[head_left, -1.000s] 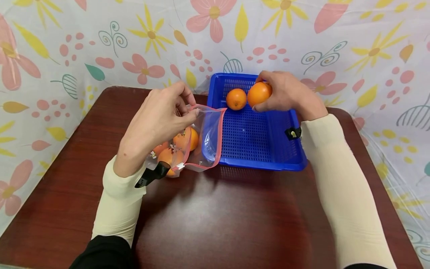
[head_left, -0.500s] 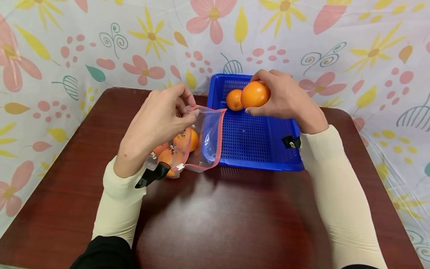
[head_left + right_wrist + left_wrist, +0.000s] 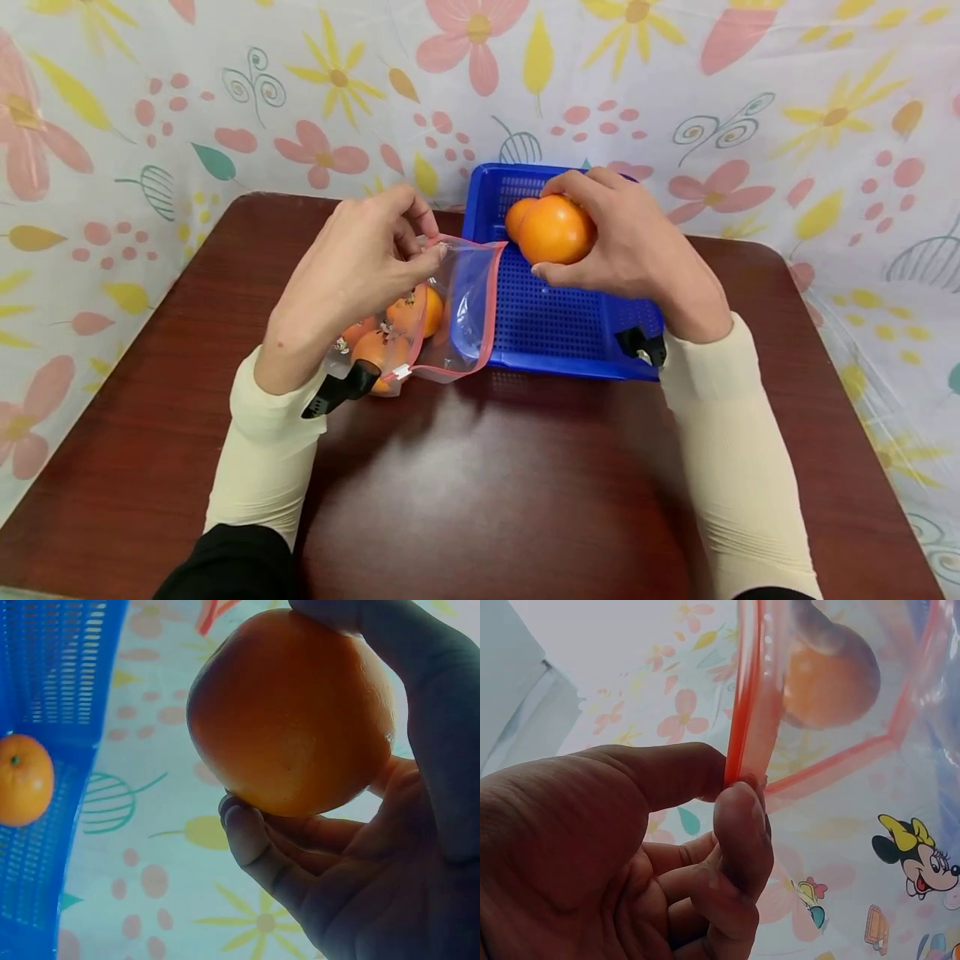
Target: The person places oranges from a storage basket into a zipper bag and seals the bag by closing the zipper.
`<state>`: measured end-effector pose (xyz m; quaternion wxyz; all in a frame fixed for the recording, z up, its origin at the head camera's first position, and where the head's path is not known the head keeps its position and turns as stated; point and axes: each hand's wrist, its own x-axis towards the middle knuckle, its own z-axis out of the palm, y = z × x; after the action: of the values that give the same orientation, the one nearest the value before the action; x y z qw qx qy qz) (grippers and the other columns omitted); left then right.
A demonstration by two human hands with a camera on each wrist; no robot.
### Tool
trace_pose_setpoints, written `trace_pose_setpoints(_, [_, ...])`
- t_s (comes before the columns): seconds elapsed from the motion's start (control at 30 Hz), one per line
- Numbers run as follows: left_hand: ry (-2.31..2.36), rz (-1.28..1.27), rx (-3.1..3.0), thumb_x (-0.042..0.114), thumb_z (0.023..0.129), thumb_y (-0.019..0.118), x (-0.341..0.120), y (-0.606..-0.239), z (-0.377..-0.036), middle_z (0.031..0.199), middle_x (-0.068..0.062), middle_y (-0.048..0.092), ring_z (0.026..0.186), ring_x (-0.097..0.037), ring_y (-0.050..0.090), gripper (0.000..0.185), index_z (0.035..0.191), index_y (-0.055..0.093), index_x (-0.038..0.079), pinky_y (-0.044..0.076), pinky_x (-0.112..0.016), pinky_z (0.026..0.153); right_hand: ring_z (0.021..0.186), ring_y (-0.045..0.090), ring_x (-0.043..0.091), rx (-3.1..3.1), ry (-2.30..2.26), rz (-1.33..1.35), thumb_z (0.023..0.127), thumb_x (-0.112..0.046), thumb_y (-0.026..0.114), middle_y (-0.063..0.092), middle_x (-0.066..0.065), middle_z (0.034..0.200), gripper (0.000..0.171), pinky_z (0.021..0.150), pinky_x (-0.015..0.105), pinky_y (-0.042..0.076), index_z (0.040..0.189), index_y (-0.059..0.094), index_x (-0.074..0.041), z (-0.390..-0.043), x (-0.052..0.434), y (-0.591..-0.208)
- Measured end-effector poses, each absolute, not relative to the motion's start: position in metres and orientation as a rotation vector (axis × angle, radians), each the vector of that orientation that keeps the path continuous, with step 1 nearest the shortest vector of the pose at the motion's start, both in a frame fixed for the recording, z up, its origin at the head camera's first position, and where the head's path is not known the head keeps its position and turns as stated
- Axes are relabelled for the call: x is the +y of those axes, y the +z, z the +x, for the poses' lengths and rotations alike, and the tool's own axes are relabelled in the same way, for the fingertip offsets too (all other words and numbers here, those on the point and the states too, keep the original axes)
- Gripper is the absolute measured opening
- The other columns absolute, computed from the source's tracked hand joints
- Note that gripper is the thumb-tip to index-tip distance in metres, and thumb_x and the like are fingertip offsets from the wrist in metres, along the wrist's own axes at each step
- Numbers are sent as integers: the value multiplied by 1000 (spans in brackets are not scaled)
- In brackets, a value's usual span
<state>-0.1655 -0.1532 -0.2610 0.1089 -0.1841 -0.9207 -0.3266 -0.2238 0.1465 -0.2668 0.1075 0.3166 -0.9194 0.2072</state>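
With thumb and fingertips, my left hand [image 3: 356, 262] pinches the red-edged mouth of a clear zip bag [image 3: 468, 312]; the left wrist view shows the red zip strip [image 3: 751, 697] between thumb and finger. Several oranges [image 3: 431, 310] lie inside the bag, seen through its cartoon-printed plastic. My right hand [image 3: 626, 233] grips one orange [image 3: 557, 232] above the blue basket, to the right of the bag's open mouth. In the right wrist view the fingers wrap round this held orange [image 3: 289, 712]. Another orange [image 3: 517, 218] rests in the basket, partly hidden behind the held one.
The blue plastic basket [image 3: 570, 367] with perforated walls stands at the back of the dark wooden table [image 3: 480, 492]. The bag's mouth overlaps its left rim. A floral curtain [image 3: 480, 92] hangs right behind the table.
My right hand has lifted the orange from beside the other one and brought it left and toward me, nearer the bag. The left hand and the bag have stayed put.
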Motion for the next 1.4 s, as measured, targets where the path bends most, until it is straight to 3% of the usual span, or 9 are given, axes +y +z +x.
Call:
trace_pose_setpoints(0.4, [-939, -524, -2730, 23, 94, 72, -152, -259, -165, 71, 7, 70, 64, -13, 63, 11, 98, 64, 16, 48, -36, 63, 110, 60, 23, -2587, 716, 1018, 71, -41, 96, 64, 6, 123, 74, 91, 45, 56, 134, 66, -15, -198, 137, -272])
trace_pose_setpoints(0.87, [-933, -516, -2738, 24, 95, 71, -152, -261, -163, 71, 8, 70, 64, -13, 62, 11, 99, 64, 17, 47, -36, 63, 111, 61, 19, -2495, 778, 1102, 71, -40, 96, 64, 4, 127, 76, 91, 41, 56, 137, 66, -15, -186, 130, -279])
trace_pose_setpoints(1.13, [-872, -519, -2759, 19, 91, 70, -156, -260, -156, 79, 5, 66, 65, -15, 58, 16, 105, 62, 19, 46, -35, 65, 105, 58, 19, -2451, 760, 1181, 70, -36, 96, 60, 5, 123, 72, 87, 37, 54, 131, 65, -15, -180, 118, -275])
trace_pose_setpoints(1.4, [-887, -541, -2749, 13, 89, 69, -154, -257, -151, 79, 5, 64, 63, -15, 56, 18, 105, 62, 18, 45, -35, 62, 118, 59, 27, -2466, 750, 1243, 71, -30, 97, 61, 10, 133, 75, 98, 48, 55, 137, 65, -14, -175, 111, -274])
